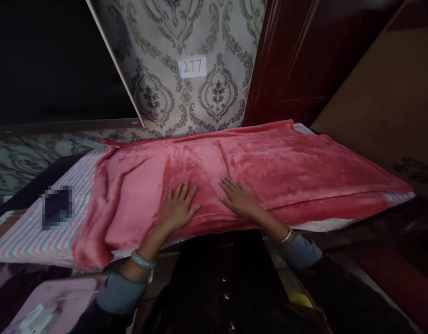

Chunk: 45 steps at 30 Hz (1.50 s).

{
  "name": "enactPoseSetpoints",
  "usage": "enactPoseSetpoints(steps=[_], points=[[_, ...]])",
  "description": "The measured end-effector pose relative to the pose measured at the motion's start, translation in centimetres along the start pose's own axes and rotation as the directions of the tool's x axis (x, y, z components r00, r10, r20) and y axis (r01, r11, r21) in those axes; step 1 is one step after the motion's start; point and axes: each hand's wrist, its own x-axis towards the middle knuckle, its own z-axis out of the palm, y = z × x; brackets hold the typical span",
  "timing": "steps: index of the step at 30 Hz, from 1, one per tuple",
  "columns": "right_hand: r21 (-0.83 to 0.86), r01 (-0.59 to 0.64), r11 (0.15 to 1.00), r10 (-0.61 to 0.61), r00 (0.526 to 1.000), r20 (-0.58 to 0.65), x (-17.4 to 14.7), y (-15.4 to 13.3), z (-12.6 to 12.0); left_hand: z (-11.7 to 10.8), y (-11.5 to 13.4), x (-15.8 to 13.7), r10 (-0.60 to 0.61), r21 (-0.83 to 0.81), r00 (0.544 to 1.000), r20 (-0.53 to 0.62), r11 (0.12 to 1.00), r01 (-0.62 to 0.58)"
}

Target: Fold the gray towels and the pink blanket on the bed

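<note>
A plush pink-red blanket (283, 162) is spread across a long surface in front of me. Its left end is bunched into a thick fold, and a crease runs near the middle of its top. My left hand (179, 206) lies flat on the blanket with fingers spread. To the right, my right hand (238, 197) rests palm down on it too, fingers stretched forward beside the crease. Neither hand grips the fabric. Along the near side, the blanket's edge hangs slightly over the front.
A striped cloth (26, 236) shows under the blanket at the left, with a dark blurred-out item (57, 207) on it. Behind stand a large dark screen (57, 60) and a patterned wall with a "277" label (193, 67). A cardboard panel (384, 102) borders the right.
</note>
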Motion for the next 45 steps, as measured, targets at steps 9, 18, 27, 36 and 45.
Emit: enactPoseSetpoints(steps=[9, 18, 27, 36, 45], points=[[0.535, -0.072, 0.842, 0.26, 0.923, -0.285, -0.8, 4.7, 1.5, -0.5, -0.1, 0.2, 0.015, 0.071, 0.999, -0.039, 0.997, -0.013], [0.698, -0.052, 0.714, 0.294, 0.927, -0.232, -2.1, 3.8, 0.6, -0.4, -0.1, 0.2, 0.015, 0.012, 0.995, -0.098, 1.0, -0.014], [0.808, 0.0, 0.59, 0.115, 0.99, -0.085, -4.9, 3.8, -1.5, -0.1, -1.0, 0.2, 0.035, -0.125, 0.985, -0.17, 0.99, -0.057], [0.723, 0.01, 0.691, -0.033, 0.999, 0.018, -6.2, 3.5, -3.8, -0.7, -0.8, -3.3, 0.185, -0.231, 0.928, -0.323, 0.936, -0.267], [0.718, 0.045, 0.695, -0.119, 0.991, 0.054, -5.9, 3.7, -4.9, -1.0, 1.4, -3.0, 0.172, -0.186, 0.948, -0.267, 0.956, -0.226]])
